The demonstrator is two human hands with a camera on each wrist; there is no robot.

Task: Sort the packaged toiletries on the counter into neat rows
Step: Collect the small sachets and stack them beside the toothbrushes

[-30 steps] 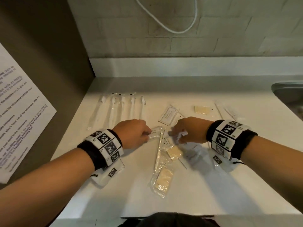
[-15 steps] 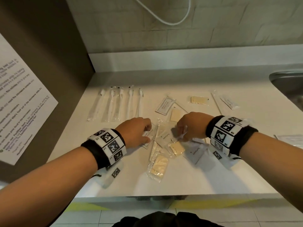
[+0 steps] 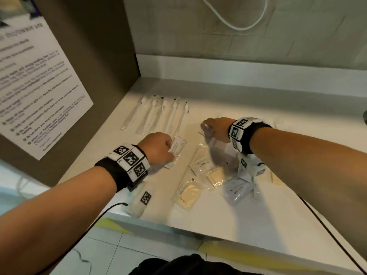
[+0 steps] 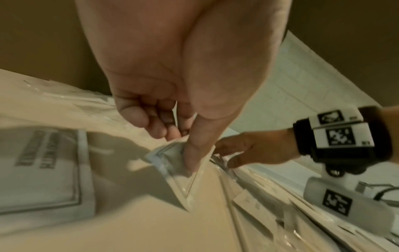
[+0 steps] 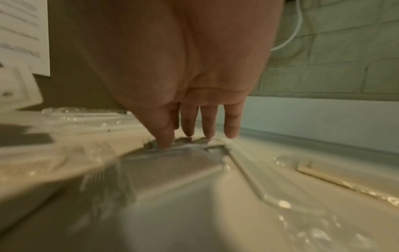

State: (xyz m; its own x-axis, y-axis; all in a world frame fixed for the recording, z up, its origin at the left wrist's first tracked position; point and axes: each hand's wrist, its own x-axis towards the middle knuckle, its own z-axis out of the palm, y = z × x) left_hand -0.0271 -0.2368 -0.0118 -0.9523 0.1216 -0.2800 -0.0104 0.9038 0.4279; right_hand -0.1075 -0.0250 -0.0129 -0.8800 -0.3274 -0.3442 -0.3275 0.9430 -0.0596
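Your right hand point(image 3: 216, 129) has lifted a crinkly clear wrapper point(image 3: 211, 139), pinched; your left hand point(image 3: 156, 148) pinches a flat white sachet point(image 3: 177, 148).

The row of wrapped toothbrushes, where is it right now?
In the head view the row of wrapped toothbrushes lies at the counter's far left, beside the brown side panel and just beyond the left hand.

1. We see a printed notice point(image 3: 35, 92) posted on the brown side panel point(image 3: 103, 56) at left.
2. A white cable point(image 3: 238, 26) loops across the tiled wall point(image 3: 297, 36).
3. Pale floor tiles point(image 3: 119, 255) lie below.
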